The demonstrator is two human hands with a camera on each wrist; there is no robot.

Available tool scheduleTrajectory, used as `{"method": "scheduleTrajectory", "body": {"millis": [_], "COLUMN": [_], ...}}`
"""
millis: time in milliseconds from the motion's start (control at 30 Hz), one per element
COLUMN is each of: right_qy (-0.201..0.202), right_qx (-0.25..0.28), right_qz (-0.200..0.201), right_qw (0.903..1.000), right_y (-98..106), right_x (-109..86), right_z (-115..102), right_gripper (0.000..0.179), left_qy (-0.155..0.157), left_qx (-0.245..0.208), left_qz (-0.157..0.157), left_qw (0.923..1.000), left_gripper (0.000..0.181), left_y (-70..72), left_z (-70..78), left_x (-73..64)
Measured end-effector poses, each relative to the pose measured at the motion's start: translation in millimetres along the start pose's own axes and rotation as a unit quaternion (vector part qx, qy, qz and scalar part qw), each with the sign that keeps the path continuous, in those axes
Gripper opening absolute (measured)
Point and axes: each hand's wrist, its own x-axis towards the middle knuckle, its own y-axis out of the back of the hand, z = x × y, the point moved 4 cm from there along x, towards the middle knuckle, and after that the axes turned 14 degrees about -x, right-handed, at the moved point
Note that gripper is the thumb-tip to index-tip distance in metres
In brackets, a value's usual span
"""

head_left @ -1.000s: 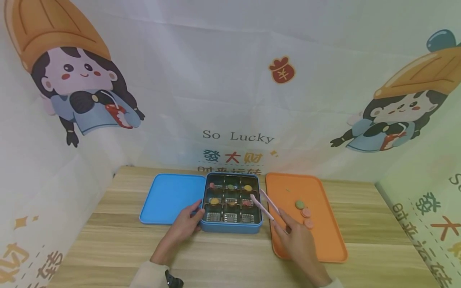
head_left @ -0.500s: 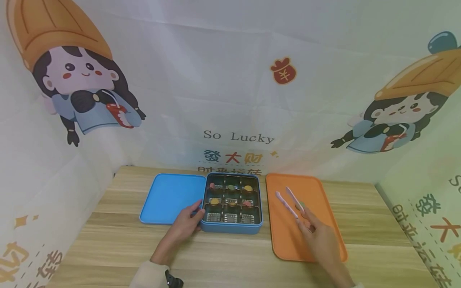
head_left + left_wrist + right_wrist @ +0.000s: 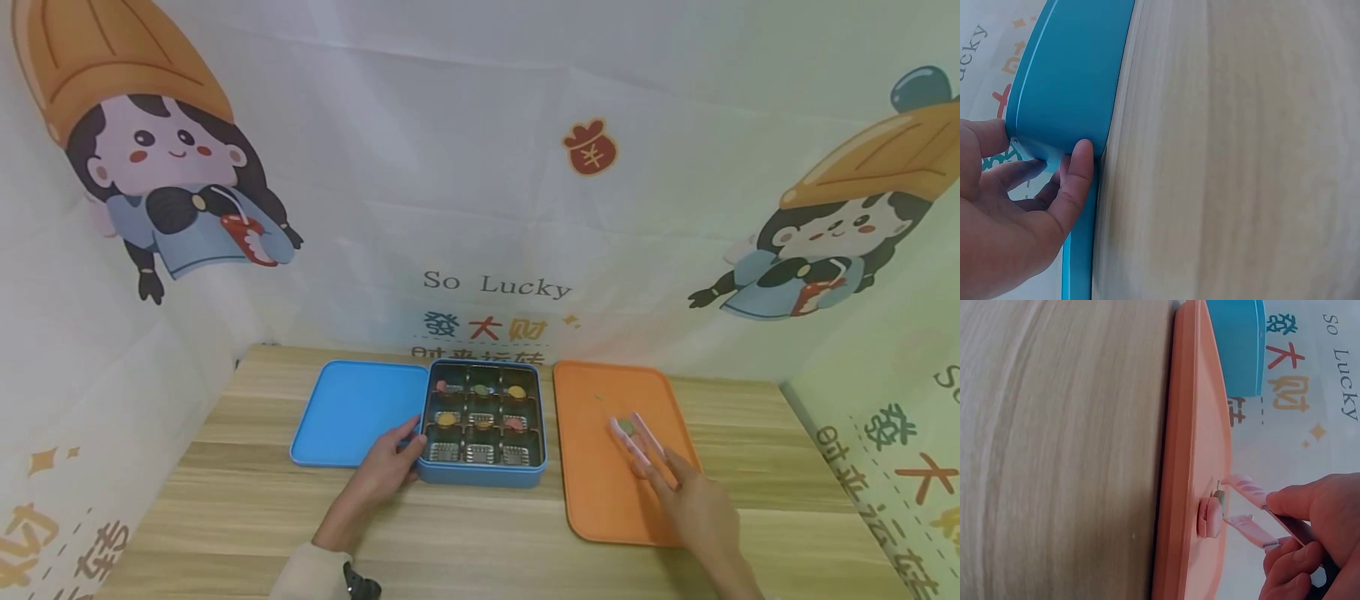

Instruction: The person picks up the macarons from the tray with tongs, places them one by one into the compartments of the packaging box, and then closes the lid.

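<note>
My left hand (image 3: 386, 463) holds the near left corner of a blue box (image 3: 482, 476). In the left wrist view its thumb is on the rim and its fingers lie against the side. Macarons sit in the box's back and middle rows; the front compartments show only ribbed bottoms. With my right hand (image 3: 702, 506) I grip pink tongs (image 3: 1254, 532) above the orange tray (image 3: 600, 508). Their parted tips are at a green macaron (image 3: 1220, 499); whether they touch it, I cannot tell. Pink macarons (image 3: 1210, 517) lie just nearer, partly hidden by the tongs in the head view.
Flat on the wooden table (image 3: 465, 542), a blue lid (image 3: 356, 408) lies left of the box. The orange tray stands close to the box's right side. A printed cloth (image 3: 465, 167) hangs behind the table and at both sides.
My right hand and the tongs have moved from the box rightward over the tray, and the tips are now at the green macaron. My left hand and the box stay put.
</note>
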Motion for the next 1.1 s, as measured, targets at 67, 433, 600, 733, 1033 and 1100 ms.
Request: {"method": "scheduleTrajectory", "body": {"millis": [67,433,600,733,1033,1100], "right_qy": [-0.008,-0.007,-0.001,0.019,0.058,0.056], "right_qx": [-0.003,-0.015,-0.009,-0.009,-0.016,-0.012], "right_qz": [-0.014,-0.006,0.018,0.059,0.117,0.119], "right_qw": [0.9999,0.9998,0.9998,0.9980,0.9913,0.9912], "right_y": [0,-5,-8,-8,-7,-7], "right_x": [0.3,1.3,1.6,-0.1,-5.5,-6.2], "right_z": [1,3,-1,-6,-18,-19], "right_gripper": [0.052,0.045,0.046,0.046,0.041,0.041], "left_qy": [0.001,0.001,0.004,0.003,0.000,0.000], "left_qx": [0.002,0.006,0.003,0.000,0.005,0.006], "left_qz": [0.001,0.003,0.004,0.001,0.001,0.001], "left_qw": [1.0000,1.0000,1.0000,1.0000,1.0000,1.0000], "left_gripper": [0.054,0.054,0.054,0.054,0.054,0.054], "left_y": [0.2,-0.6,-0.6,-0.6,-0.2,-0.3], "left_z": [-0.1,-0.6,0.3,1.5,2.4,2.5], "left_x": [-0.2,-0.3,0.1,-0.5,-1.9,-1.8]}}
